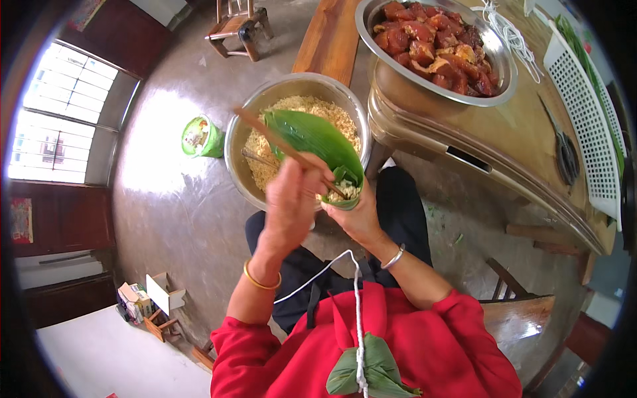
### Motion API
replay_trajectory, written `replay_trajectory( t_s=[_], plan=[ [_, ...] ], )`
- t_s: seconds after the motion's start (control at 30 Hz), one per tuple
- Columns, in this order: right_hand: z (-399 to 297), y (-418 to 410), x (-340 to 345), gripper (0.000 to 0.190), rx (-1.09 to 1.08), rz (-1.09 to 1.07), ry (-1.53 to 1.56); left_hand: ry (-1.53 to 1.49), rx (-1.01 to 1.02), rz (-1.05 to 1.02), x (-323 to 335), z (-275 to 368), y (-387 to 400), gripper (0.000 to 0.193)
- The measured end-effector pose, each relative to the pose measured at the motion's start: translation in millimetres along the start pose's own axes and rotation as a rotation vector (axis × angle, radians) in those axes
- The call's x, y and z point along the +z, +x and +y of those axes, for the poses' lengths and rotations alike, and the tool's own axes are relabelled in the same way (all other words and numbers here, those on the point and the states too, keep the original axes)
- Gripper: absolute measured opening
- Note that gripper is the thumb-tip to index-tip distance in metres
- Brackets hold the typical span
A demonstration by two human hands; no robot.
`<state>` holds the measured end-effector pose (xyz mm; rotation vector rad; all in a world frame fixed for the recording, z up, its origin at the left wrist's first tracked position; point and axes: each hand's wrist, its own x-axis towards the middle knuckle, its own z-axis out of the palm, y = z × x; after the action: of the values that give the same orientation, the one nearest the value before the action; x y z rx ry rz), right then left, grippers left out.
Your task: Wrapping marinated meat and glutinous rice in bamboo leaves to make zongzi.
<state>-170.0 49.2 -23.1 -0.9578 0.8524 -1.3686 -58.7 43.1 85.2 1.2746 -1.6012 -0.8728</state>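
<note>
My left hand [298,194], blurred and wearing a gold-coloured bangle, grips a wooden chopstick [271,135]. The chopstick's lower tip is in the rice filling [351,191] of a folded leaf cone. My right hand [356,214], below a silver-coloured bangle, holds that green leaf cone [318,134] from underneath; its broad leaf stands up over the bowl. Behind it, a metal bowl [233,144] holds grainy yellowish rice [311,104], with a spoon handle [259,158] sticking out. A tied leaf-wrapped dumpling [343,370] hangs on white string [359,318] in front of my red top.
A steel basin [507,94] of marinated meat chunks [433,45] stands on the table [497,129] at right. Near it lie white string [512,37], scissors [565,149] and a white basket [580,64] of leaves. A green bin [214,142] and chair [236,30] are on the floor.
</note>
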Motion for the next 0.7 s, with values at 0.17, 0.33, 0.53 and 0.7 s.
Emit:
replay_trajectory(
  t_s=[0.17, 0.33, 0.53, 0.7],
  plan=[
    [-7, 7, -9, 0.052, -0.037, -0.038, -0.065, -0.236, 0.131, 0.283, -18, 17, 7, 0.010],
    [-2, 6, -3, 0.056, -0.029, -0.026, 0.020, 0.089, 0.026, 0.024, 5, -3, -1, 0.007],
    [-8, 5, -5, 0.056, -0.026, -0.020, -0.072, -0.014, 0.007, 0.061, 7, 6, 1, 0.005],
    [-1, 5, -8, 0.055, -0.019, -0.025, -0.102, 0.014, 0.004, -0.065, 7, 2, 5, 0.007]
  ],
)
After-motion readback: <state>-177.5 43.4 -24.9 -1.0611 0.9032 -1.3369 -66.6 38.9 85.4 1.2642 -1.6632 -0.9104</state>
